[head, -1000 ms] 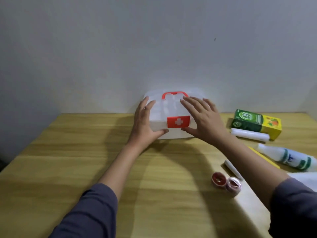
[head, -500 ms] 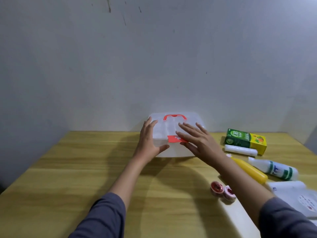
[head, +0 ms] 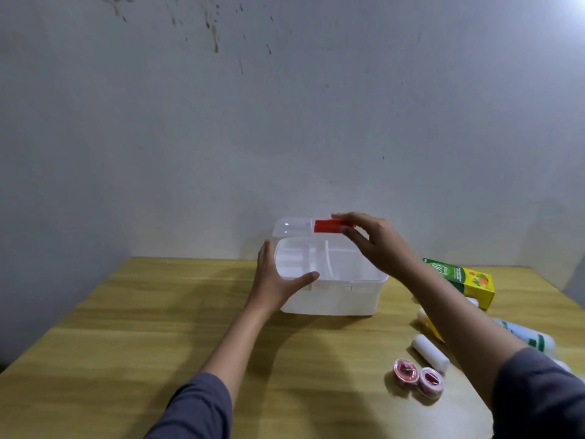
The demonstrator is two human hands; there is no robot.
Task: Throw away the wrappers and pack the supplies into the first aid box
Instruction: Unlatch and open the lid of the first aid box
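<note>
While the right hand (head: pixel 376 245) pinches the lid (head: pixel 292 228) up and the flat left hand (head: pixel 275 280) braces the box (head: pixel 348 296), supplies (head: pixel 430 350) lie unpacked, lower right.

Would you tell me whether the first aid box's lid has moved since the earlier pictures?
Yes. The lid has swung up and back toward the wall, off the box base, lifted by the right hand.

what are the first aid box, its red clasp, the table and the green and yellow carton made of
First aid box: translucent white plastic, glossy; inner dividers show through.
Red clasp: opaque plastic, likely.
Table: wood or wood-look laminate, streaky grain, soft sheen; cannot tell which.
Carton: printed cardboard, crisp folded edges.
</note>
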